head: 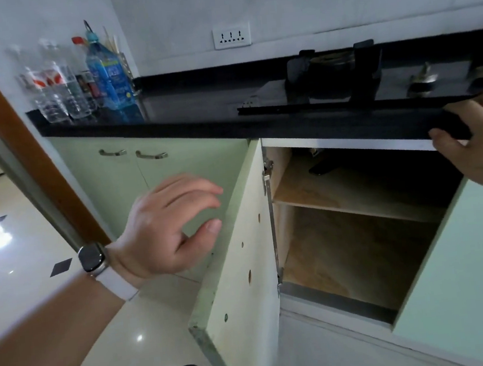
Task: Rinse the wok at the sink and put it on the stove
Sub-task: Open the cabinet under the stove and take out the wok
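The gas stove [332,69] with its black burner grate sits in the black countertop [198,110]. Below it a cabinet stands with both pale green doors swung wide. On the cabinet's upper shelf [354,198] lies a dark object [322,166], mostly in shadow; I cannot tell whether it is the wok. My left hand [168,228], with a watch on its wrist, hovers with fingers apart beside the left door [241,259], holding nothing. My right hand [478,142] grips the countertop's front edge at the far right. No sink is in view.
Several plastic bottles [77,83] and a utensil holder stand at the counter's left end against the wall. Stove knobs [423,79] sit at the right. A wall socket [231,35] is above. Closed cabinet doors [121,176] are on the left, and a glossy tiled floor [12,234] beside a doorway.
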`<action>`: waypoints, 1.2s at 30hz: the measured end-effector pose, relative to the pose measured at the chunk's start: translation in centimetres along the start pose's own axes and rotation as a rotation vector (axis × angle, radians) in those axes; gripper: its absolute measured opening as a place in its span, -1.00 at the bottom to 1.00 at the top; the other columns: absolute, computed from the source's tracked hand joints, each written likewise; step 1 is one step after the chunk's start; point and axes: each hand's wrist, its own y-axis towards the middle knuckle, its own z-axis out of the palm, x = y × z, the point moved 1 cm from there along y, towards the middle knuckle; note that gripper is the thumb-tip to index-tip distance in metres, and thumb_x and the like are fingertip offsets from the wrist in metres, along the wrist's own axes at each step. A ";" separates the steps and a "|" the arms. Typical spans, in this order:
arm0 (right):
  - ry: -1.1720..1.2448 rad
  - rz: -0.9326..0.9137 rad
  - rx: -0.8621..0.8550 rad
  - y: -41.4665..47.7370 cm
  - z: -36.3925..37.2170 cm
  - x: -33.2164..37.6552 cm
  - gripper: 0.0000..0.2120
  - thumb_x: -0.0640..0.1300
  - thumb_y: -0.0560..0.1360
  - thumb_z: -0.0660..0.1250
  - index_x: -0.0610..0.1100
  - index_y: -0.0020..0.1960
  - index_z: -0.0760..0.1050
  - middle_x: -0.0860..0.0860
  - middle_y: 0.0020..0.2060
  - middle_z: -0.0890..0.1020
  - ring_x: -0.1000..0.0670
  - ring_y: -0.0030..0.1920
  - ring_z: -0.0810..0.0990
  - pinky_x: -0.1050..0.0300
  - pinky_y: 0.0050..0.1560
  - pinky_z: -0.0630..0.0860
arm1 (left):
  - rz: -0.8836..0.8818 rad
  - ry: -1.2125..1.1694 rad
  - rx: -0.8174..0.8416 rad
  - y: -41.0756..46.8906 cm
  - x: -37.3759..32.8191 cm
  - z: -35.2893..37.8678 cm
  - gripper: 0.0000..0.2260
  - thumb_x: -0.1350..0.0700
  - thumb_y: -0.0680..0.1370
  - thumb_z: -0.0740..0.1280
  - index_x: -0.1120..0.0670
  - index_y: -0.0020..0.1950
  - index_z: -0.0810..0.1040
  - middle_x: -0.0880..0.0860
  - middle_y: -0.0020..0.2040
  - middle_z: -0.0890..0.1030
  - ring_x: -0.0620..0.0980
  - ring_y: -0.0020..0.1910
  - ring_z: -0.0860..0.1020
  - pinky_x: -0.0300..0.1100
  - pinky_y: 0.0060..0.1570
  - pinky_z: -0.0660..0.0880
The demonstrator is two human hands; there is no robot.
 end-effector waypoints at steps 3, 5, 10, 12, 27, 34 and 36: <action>-0.026 0.058 -0.062 -0.1 -0.8 0.8 -0.51 0.26 0.49 0.14 -0.01 0.27 0.43 -0.21 0.16 0.52 -0.34 0.16 0.44 -0.37 0.21 0.38 | 0.100 -0.026 0.071 5.8 -0.9 1.2 -0.78 0.17 0.51 0.32 0.31 -0.16 0.66 0.19 -0.16 0.68 0.19 -0.18 0.64 0.07 -0.18 0.57; -0.051 0.036 -0.083 -0.3 -1.2 1.0 -0.49 0.26 0.52 0.16 -0.03 0.31 0.47 -0.21 0.18 0.55 -0.32 0.18 0.46 -0.27 0.24 0.33 | 0.124 -0.020 0.239 9.6 -2.0 2.9 -0.78 0.07 0.54 0.28 0.18 -0.12 0.64 0.06 -0.19 0.65 0.10 -0.19 0.59 0.05 -0.23 0.54; -0.035 0.009 -0.055 -0.2 -1.3 0.8 -0.52 0.21 0.56 0.23 -0.04 0.37 0.47 -0.16 0.23 0.55 -0.27 0.26 0.44 -0.23 0.29 0.27 | 0.095 0.239 0.874 14.8 -3.4 11.7 -0.77 -0.10 0.59 0.15 -0.01 -0.19 0.42 -0.04 -0.27 0.50 0.00 -0.26 0.51 -0.11 -0.37 0.41; -0.051 0.007 -0.064 -0.3 -1.1 0.7 -0.51 0.23 0.56 0.20 -0.02 0.38 0.45 -0.15 0.23 0.54 -0.26 0.26 0.44 -0.21 0.30 0.28 | 0.077 0.288 0.991 15.0 -3.1 15.3 -0.78 -0.07 0.59 0.16 -0.01 -0.21 0.37 -0.01 -0.26 0.49 0.02 -0.28 0.52 -0.10 -0.36 0.44; -0.072 -0.080 -0.135 0.3 0.2 -0.2 -0.54 0.21 0.56 0.19 0.00 0.35 0.47 -0.09 0.18 0.56 -0.23 0.19 0.48 -0.18 0.27 0.30 | -0.749 0.169 0.706 12.0 -0.8 29.4 -0.43 -0.11 0.54 0.28 0.11 0.48 0.28 0.14 0.41 0.39 0.19 0.37 0.37 0.08 0.27 0.40; -0.099 -0.090 -0.194 0.4 0.9 -0.6 -0.53 0.21 0.56 0.21 -0.03 0.35 0.46 -0.14 0.17 0.54 -0.27 0.19 0.45 -0.21 0.26 0.27 | -0.818 0.068 0.654 13.2 2.4 31.9 -0.53 -0.10 0.56 0.30 0.10 0.39 0.41 0.17 0.24 0.57 0.20 0.09 0.57 -0.06 -0.09 0.48; -0.099 -0.097 -0.205 0.4 0.8 -0.7 -0.54 0.20 0.57 0.23 -0.04 0.36 0.46 -0.15 0.18 0.54 -0.28 0.19 0.45 -0.22 0.26 0.27 | -0.834 0.051 0.669 13.5 2.9 32.0 -0.60 -0.10 0.56 0.29 0.12 0.29 0.49 0.16 0.10 0.62 0.15 -0.11 0.55 -0.11 -0.19 0.42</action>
